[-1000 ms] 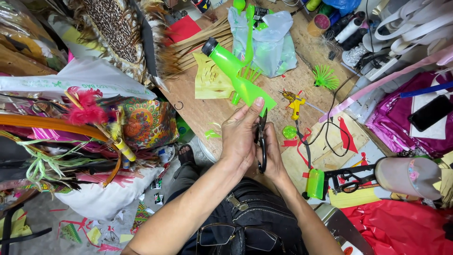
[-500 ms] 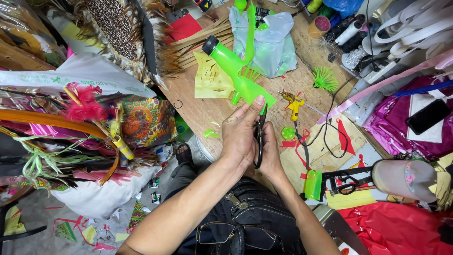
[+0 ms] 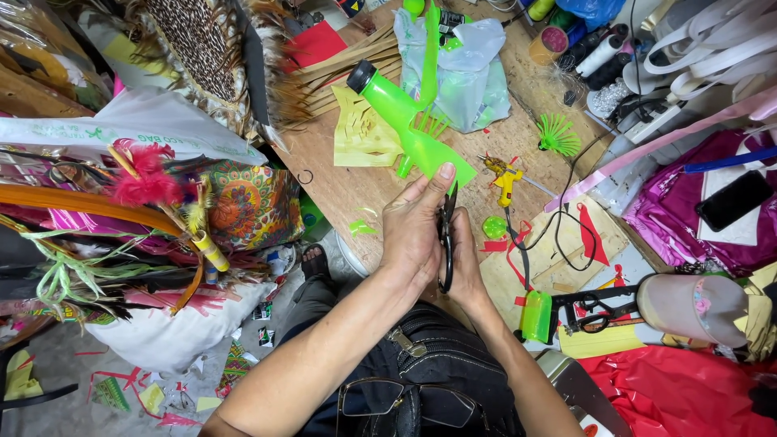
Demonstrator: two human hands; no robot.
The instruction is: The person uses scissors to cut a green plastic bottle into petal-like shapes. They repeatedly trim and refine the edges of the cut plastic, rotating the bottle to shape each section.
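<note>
Scissors (image 3: 446,239) in right hand (image 3: 468,263); left hand (image 3: 413,231) fingers pinching green bottle (image 3: 409,125) beside blades, risking nicked thumb.

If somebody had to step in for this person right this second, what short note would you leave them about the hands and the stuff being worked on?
Left hand: grip on the cut-open bright green plastic bottle, thumb pressed on its flared lower edge, black cap pointing away over the wooden worktable.
Right hand: holds the black-handled scissors, blades up at the bottle's cut edge.
Nearby: a yellow glue gun and a green plastic fringe piece lie to the right; a pale yellow cut-out sheet lies under the bottle.
Done: the bottle's bottom is off, and strips are cut along one side.
Left: the rest of the body is uncut.
</note>
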